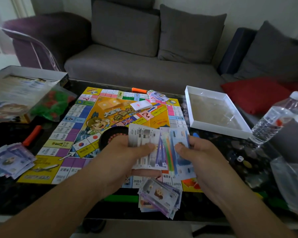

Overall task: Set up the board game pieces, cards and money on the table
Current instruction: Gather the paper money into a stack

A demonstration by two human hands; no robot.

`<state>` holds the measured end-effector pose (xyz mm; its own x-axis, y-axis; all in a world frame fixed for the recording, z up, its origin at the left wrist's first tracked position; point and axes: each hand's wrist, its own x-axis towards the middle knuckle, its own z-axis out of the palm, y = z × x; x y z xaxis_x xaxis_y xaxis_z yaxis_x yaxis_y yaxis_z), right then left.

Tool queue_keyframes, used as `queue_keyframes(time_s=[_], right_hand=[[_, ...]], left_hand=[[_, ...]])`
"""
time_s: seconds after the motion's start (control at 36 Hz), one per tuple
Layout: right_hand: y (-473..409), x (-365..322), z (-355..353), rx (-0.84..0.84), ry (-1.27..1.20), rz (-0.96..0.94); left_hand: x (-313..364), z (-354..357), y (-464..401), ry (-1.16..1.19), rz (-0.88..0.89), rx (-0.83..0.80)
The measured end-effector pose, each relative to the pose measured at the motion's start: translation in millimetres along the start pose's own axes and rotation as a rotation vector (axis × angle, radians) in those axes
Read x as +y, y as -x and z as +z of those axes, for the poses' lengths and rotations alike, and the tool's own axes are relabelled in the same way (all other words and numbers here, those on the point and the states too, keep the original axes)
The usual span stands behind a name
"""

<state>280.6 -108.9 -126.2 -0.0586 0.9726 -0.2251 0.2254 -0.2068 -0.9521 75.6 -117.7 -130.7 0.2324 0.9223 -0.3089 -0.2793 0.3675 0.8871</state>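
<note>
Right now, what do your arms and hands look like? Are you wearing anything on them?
Both arms are bare from the bottom of the picture up to the wrists: no sleeves show. The left hand and right hand wear no gloves. I can see no watch, bracelet or ring on the parts that show.

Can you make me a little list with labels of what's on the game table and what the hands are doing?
board: colourful paper game board, flat on the dark table
hands: left hand and right hand hold a fan of paper cards
money: purple banknote piles, near edge and left
box: white empty tray, right
</note>
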Motion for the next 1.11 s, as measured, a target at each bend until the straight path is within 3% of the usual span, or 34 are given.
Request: queue_keyframes(time_s=[0.22,0.94,1.11], right_hand=[[2,-5,-4,-0.053,-0.116,-0.022],[1,-8,-8,-0.082,-0.102,-0.023],[0,-6,-11,-0.148,-0.230,0.006]], left_hand=[[-6,-2,-3,-0.024,0.061,0.095],[10,-3,1,-0.072,-0.044,0.002],[5,0,0,-0.033,-0.065,0.002]])
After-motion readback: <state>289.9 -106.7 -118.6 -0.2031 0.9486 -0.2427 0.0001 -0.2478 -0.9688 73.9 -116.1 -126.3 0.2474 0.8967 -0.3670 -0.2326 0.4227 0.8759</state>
